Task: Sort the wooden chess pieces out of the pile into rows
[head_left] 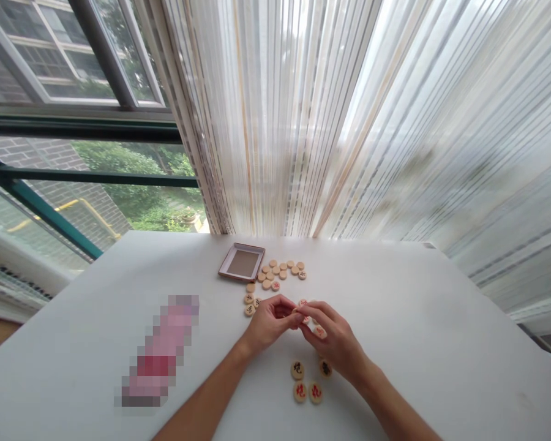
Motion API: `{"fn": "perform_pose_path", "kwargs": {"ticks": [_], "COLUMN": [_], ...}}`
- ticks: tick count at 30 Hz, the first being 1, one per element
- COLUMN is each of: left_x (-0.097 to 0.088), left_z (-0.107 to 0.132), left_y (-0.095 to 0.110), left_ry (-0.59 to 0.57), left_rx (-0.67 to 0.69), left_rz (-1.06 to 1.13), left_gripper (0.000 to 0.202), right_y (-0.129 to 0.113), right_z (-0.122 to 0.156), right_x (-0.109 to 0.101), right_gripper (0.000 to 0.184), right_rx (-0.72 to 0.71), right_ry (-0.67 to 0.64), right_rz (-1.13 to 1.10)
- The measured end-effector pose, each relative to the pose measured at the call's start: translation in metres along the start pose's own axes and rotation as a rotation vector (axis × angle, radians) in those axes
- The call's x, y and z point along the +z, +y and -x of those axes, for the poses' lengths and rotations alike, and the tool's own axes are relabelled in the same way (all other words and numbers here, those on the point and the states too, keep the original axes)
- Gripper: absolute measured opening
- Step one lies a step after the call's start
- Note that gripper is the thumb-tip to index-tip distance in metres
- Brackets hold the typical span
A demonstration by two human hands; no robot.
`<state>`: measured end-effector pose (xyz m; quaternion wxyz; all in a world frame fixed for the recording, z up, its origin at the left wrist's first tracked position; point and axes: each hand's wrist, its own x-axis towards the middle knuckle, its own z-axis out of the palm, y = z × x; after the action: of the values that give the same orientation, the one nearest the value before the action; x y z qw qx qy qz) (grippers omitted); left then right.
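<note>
My left hand [272, 321] and my right hand [333, 337] meet above the middle of the white table, fingertips together. A wooden xiangqi piece, mostly hidden, seems to be pinched between them. Beneath and beside my right hand lie red-marked pieces [320, 331], partly covered by its fingers. Left of my left hand is a small group of black-marked pieces [248, 298]. Nearer to me, between my forearms, sit a black-marked piece [297, 369], two red-marked pieces [300, 391], and another black-marked piece [326, 367] by my right wrist.
Several mostly blank-faced pieces [276, 271] lie scattered farther back, beside an open shallow square box [221, 271]. A blurred pink object [165, 343] rests on the left of the white table [441, 343]. Striped curtains [275, 122] hang behind the far edge, with a window at left.
</note>
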<state>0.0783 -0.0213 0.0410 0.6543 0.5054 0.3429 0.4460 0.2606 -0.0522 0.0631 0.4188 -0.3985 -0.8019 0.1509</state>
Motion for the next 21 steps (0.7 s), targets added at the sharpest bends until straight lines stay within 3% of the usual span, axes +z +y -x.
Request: {"fn": "perform_pose_path", "kwargs": {"ticks": [12,21], "left_x": [-0.0010,0.0006], "left_z": [0.0008,0.0014], "left_y": [0.0070,0.0065], "left_ry": [-0.008,-0.027], "left_rx": [0.015,0.016], "left_rz": [-0.107,-0.079], "left_gripper": [0.039,0.040], "right_y": [0.0060,0.0038], "right_z": [-0.0004,-0.0051], "right_x": [0.0004,-0.0073], "right_gripper": [0.032,0.028], "right_rx": [0.027,0.165], "right_ry": [-0.014,-0.063], "right_rz": [-0.044,-0.098]}}
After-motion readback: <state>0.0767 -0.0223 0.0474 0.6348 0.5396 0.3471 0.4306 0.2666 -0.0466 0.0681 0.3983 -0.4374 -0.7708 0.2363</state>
